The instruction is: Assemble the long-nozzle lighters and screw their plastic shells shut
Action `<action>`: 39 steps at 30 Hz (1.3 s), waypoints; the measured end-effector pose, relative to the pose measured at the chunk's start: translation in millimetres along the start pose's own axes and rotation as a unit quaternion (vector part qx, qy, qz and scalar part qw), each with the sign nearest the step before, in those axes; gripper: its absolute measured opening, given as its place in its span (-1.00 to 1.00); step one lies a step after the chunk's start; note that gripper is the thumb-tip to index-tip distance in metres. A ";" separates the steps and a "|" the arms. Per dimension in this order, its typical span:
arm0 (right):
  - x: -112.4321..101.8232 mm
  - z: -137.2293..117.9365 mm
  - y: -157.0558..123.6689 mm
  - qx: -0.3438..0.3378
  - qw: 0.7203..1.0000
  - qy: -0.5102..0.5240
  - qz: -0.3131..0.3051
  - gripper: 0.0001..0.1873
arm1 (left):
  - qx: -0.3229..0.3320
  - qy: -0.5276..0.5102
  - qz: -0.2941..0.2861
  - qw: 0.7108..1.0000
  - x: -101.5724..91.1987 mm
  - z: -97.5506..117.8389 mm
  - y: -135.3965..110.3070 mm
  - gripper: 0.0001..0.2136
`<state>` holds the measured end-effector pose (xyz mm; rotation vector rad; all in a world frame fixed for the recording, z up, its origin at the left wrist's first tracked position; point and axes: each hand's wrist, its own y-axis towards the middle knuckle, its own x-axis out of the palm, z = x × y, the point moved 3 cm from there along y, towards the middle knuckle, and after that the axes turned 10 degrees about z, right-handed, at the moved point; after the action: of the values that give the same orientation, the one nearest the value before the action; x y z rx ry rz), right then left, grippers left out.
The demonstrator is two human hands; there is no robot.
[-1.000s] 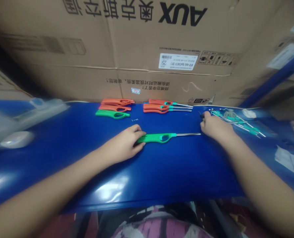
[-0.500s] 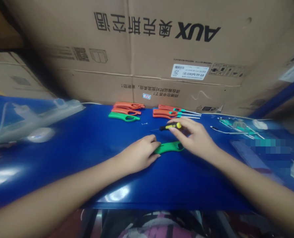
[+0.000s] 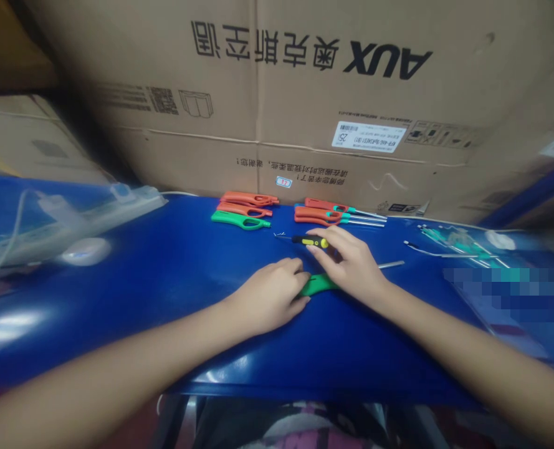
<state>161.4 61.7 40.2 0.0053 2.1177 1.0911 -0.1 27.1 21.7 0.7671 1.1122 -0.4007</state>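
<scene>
My left hand (image 3: 281, 290) is closed on one end of a green lighter (image 3: 319, 284) lying on the blue table (image 3: 239, 349). My right hand (image 3: 351, 259) grips a small black and yellow screwdriver (image 3: 311, 241) by its handle, and the thin shaft points left. Its tip is at a few tiny white pieces (image 3: 279, 235), perhaps small screws; whether it touches them I cannot tell. The right hand covers the far part of the green lighter. A metal tube (image 3: 392, 265) shows beyond that hand.
Orange lighter handles (image 3: 248, 207) and a green one (image 3: 240, 219) lie at the back. Right of them are orange lighters with metal tubes (image 3: 321, 215). Wired teal parts (image 3: 463, 246) lie at right, a power strip (image 3: 118, 218) at left. A large cardboard box (image 3: 295, 106) stands behind.
My right hand has moved left with the screwdriver, bringing its tip to the tiny white pieces. The metal tube now shows beyond it. The left hand keeps its hold, and the view has shifted slightly.
</scene>
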 end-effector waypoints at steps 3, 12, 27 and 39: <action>-0.5 0.6 -1.3 0.003 1.000 0.012 0.009 -0.76 | -0.001 -0.004 0.003 1.000 -0.4 0.5 0.2 -0.75; -37.4 8.4 0.7 0.227 0.945 0.171 0.161 -0.74 | -0.017 -0.054 -0.015 0.998 1.7 2.0 -0.1 -0.67; -37.1 62.6 -22.9 0.511 0.704 0.456 0.187 -0.63 | 0.003 -0.167 0.044 0.985 19.5 3.0 2.0 -0.67; -25.3 53.4 -29.6 0.493 0.729 0.445 0.164 -0.66 | -0.167 -0.265 0.115 0.943 12.8 1.3 -0.6 -0.58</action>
<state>221.8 72.2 15.5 0.4582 3.4462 -0.1241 5.6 26.8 10.1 0.4403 0.5527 -0.1931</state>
